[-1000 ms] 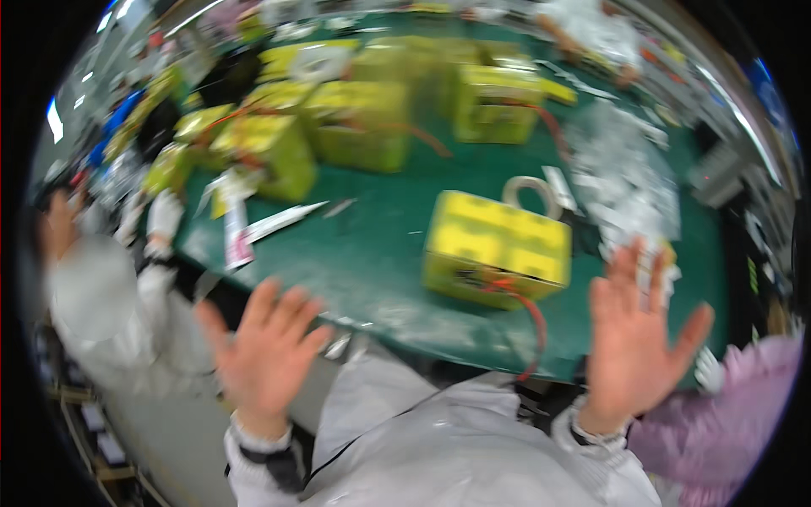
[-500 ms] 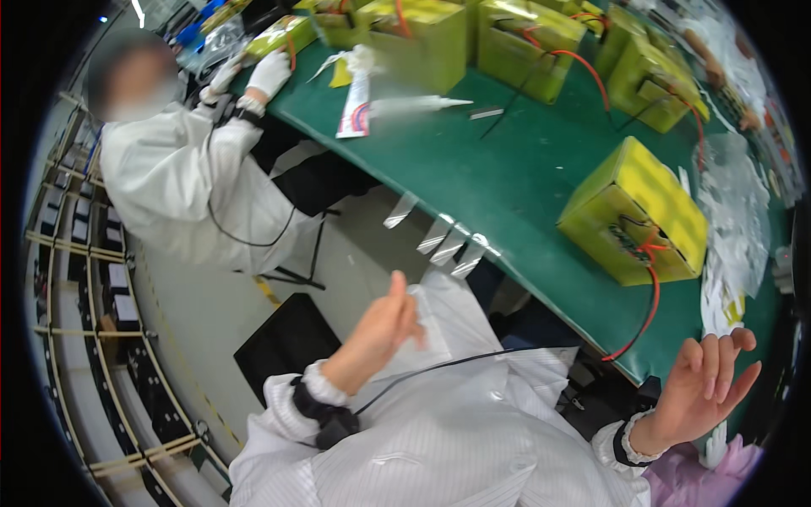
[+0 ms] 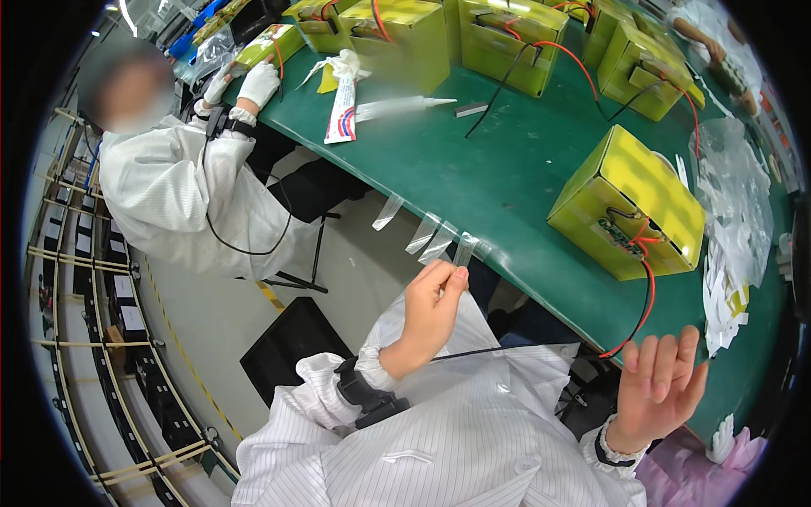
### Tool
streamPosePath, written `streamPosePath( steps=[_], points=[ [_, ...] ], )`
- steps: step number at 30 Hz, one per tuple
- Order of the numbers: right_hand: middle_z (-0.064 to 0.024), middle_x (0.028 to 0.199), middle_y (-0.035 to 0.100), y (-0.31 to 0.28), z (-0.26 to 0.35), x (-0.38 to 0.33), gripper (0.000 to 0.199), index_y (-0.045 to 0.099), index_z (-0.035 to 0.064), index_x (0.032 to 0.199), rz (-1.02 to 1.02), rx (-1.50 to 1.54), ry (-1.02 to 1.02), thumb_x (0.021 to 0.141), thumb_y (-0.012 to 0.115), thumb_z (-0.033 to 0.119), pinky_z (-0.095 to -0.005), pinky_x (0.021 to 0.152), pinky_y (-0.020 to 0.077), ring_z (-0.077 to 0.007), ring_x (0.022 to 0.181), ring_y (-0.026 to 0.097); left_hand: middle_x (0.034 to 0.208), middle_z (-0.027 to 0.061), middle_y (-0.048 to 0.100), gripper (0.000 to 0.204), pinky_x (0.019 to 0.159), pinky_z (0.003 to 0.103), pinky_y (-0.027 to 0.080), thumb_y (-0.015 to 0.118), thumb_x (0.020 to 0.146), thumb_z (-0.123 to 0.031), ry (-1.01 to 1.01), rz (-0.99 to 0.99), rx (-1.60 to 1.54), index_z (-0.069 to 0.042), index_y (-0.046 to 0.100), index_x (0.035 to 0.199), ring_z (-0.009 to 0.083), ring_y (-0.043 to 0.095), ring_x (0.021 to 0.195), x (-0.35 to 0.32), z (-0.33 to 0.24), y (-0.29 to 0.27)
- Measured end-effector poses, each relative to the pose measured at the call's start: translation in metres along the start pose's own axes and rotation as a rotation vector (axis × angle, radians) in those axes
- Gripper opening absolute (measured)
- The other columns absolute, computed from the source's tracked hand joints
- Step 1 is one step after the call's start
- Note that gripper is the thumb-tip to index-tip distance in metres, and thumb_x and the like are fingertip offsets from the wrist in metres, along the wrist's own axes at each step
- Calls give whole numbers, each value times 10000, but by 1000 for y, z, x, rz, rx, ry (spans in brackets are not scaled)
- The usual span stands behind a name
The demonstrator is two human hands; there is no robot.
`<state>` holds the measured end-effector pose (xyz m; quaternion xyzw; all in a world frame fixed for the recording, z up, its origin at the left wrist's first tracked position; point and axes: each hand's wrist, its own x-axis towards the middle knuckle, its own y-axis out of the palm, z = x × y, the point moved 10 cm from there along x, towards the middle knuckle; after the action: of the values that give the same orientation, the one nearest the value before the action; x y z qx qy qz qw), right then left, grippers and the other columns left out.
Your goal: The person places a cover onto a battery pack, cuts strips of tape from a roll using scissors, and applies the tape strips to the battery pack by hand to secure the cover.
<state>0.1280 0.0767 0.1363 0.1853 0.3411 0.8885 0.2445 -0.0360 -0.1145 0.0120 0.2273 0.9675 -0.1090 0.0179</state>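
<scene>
Several strips of clear tape [image 3: 437, 243] hang over the near edge of the green table [image 3: 507, 203]. My left hand [image 3: 425, 321] is at that edge, thumb and forefinger pinched on the lower end of the rightmost hanging strip of tape [image 3: 465, 250]. My right hand [image 3: 659, 384] is raised by the right part of the edge, holding nothing, its fingers apart and slightly bent. Beyond it on the table sits a yellow-green box-shaped battery pack [image 3: 632, 207]. A small circuit board and red and black wires show on its near side, and the wires trail over the edge.
More yellow-green packs [image 3: 511, 42] with wires stand along the back. A tube [image 3: 342, 110] and a white nozzle [image 3: 405, 107] lie at mid-left. Crumpled clear plastic [image 3: 733, 194] is at right. A gloved co-worker [image 3: 190, 190] sits at left, near a black seat [image 3: 291, 348].
My left hand has moved right and up to the table edge and closed on a tape strip. My right hand has shifted left, still open. The view has tilted slightly.
</scene>
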Motion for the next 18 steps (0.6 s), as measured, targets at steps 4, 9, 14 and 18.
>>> streamPosePath(
  steps=[4, 9, 14, 18],
  points=[
    [-18, 560, 442, 3, -8, 0, 305, 427, 45, 873, 7, -354, 63, 864, 475, 346, -272, 544, 318, -120, 512, 402, 726, 49, 541, 95, 546, 266, 367, 589, 771, -103, 911, 227, 395, -47, 544, 708, 175, 457, 587, -75, -112, 31],
    [-74, 994, 501, -3, -40, 11, 710, 404, -12, 1176, 20, -622, 245, 723, 633, 484, -260, 766, 360, -144, 902, 473, 759, 67, 561, 112, 604, 304, 424, 624, 738, -68, 569, 309, -15, -25, 583, 832, 215, 517, 646, -25, -127, 37],
    [-41, 1028, 485, 13, -14, 29, 634, 403, 27, 1193, 74, -818, 136, 684, 727, 221, -240, 765, 350, -119, 924, 454, 722, 31, 554, 98, 635, 268, 372, 607, 780, -102, 579, 459, -69, -26, 578, 835, 159, 508, 656, -25, -146, 74],
    [-28, 736, 571, 18, 19, 43, 128, 579, 20, 759, -34, -954, 53, 699, 680, 72, -260, 665, 375, -128, 744, 499, 682, 28, 543, 73, 639, 258, 344, 563, 816, -117, 559, 496, -157, -46, 582, 813, 156, 488, 625, -24, -153, 91]
  ],
)
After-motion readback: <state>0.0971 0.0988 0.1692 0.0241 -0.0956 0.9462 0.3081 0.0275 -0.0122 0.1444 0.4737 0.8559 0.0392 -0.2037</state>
